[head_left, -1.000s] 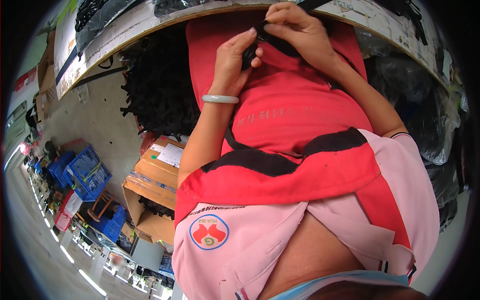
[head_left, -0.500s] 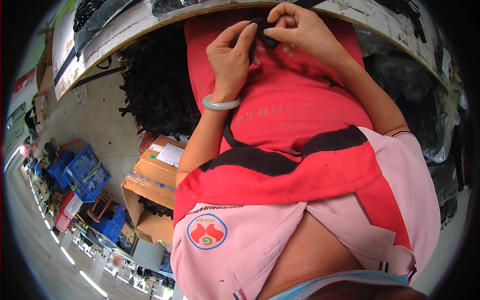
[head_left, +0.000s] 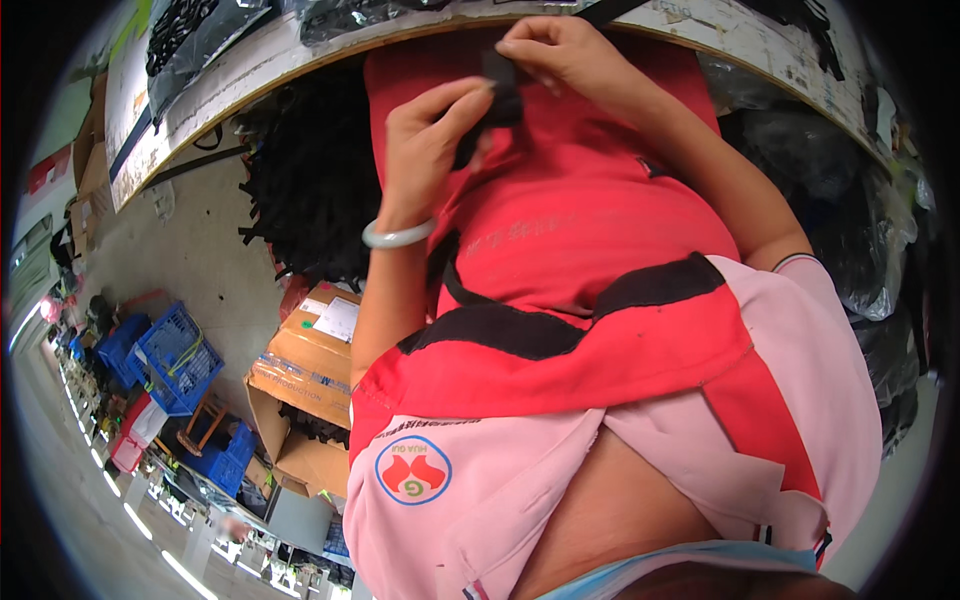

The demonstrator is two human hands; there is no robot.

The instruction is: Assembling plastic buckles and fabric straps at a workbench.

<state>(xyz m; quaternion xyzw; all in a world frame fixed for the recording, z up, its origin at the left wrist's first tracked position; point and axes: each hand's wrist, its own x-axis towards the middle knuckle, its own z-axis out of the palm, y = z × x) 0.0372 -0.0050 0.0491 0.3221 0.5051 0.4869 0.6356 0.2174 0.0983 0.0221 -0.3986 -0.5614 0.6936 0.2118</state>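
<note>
Between my hands, above the red apron [head_left: 600, 180], is a black fabric strap [head_left: 505, 98], partly blurred. My left hand [head_left: 430, 140], with a pale bangle [head_left: 398, 236] at the wrist, pinches the strap's lower part between thumb and fingers. Higher up and to the right, my right hand [head_left: 570, 55] grips the strap's upper end with bent fingers. Both hands are close to the near edge of the worktable [head_left: 330, 45]. What lies inside the fingers is partly hidden.
A large heap of black straps [head_left: 305, 180] lies below the table at left. Nearby stands an open cardboard box [head_left: 300, 370]. Blue crates [head_left: 178, 355] are farther left. Clear plastic bags with dark contents [head_left: 820, 180] sit at right, and others lie on the tabletop.
My left hand has moved left and down, and my right hand slightly left. The strap, bunched between the fingers before, now stretches between the hands.
</note>
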